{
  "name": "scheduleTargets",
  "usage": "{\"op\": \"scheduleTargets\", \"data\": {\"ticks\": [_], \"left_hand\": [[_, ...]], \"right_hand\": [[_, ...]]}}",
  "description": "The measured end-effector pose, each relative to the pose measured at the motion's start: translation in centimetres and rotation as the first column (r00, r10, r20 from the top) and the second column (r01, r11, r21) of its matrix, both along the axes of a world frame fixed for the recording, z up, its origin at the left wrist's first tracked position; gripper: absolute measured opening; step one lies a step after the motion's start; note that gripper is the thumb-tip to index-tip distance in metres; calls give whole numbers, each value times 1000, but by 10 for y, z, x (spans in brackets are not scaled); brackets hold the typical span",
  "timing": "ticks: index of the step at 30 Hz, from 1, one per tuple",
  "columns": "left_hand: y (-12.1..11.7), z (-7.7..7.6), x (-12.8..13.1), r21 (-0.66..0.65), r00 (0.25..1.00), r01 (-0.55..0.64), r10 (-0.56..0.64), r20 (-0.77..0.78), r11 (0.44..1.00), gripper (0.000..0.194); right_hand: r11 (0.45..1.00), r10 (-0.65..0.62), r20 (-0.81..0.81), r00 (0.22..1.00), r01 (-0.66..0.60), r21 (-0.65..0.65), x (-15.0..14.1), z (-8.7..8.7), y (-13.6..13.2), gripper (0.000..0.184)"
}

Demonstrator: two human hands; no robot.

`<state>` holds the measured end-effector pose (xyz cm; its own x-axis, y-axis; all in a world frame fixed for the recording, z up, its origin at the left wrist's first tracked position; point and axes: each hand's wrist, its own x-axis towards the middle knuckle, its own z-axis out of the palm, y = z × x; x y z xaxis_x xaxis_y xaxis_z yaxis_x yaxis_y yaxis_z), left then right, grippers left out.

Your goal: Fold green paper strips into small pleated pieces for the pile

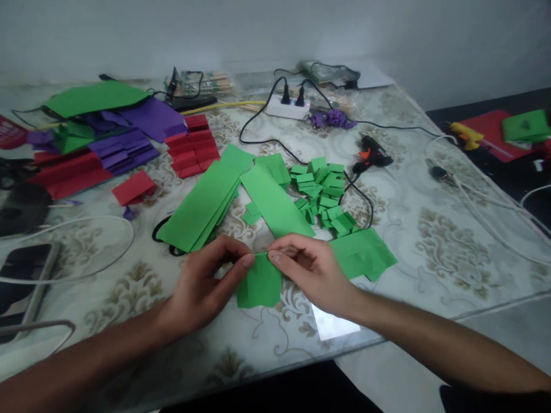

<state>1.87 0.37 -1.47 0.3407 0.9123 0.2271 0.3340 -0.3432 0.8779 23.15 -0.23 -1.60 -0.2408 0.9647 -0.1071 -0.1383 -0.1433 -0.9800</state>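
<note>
Between my hands a small green paper piece (pixel 259 284) hangs just over the table, its top edge pinched on both sides. My left hand (pixel 210 278) is closed on the left corner with thumb and forefinger. The right corner sits in the pinch of my right hand (pixel 312 269). Just beyond them lie a stack of long green paper strips (pixel 206 201) and one more green strip (pixel 278 201). Several small folded green paper pieces (pixel 321 189) form a pile to the right. A wider green sheet (pixel 364 252) rests beside my right wrist.
Red folded papers (pixel 192 146) and purple sheets (pixel 150 117) lie at the back left. A white power strip (pixel 287 107) with two black plugs stands at the back. A black glue gun (pixel 373 154) trails its cable on the right. At the left edge is a phone (pixel 28 287) near white cables.
</note>
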Motion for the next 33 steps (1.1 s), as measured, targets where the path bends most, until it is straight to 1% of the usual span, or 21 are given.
{"op": "scheduleTargets", "data": {"ticks": [6, 9, 11, 15, 20, 26, 33], "left_hand": [[0, 1, 2, -6, 999, -6, 6, 33, 1000, 5], [1, 2, 2, -31, 999, 6, -4, 54, 1000, 5], [3, 3, 2, -35, 998, 30, -28, 48, 999, 6], [5, 4, 2, -39, 992, 125, -124, 22, 991, 8], [5, 4, 3, -44, 994, 112, -112, -5, 993, 8], [3, 4, 1, -32, 992, 123, -124, -15, 992, 8], [3, 2, 2, -32, 996, 89, -90, -19, 996, 8]], "right_hand": [[999, -14, 46, 999, 12, 40, -1, -5, -2, 24], [996, -22, 99, 995, 13, 85, 1, -7, -3, 20], [992, -24, 146, 989, 6, 128, 3, -6, -4, 16], [981, -13, 199, 980, -26, 193, 3, -3, -5, 12], [965, -44, 213, 976, -14, 263, 2, -3, -5, 8], [961, -46, 205, 978, -13, 276, 2, -6, -5, 7], [981, -34, 149, 988, 4, 193, 1, -5, -5, 9]]}}
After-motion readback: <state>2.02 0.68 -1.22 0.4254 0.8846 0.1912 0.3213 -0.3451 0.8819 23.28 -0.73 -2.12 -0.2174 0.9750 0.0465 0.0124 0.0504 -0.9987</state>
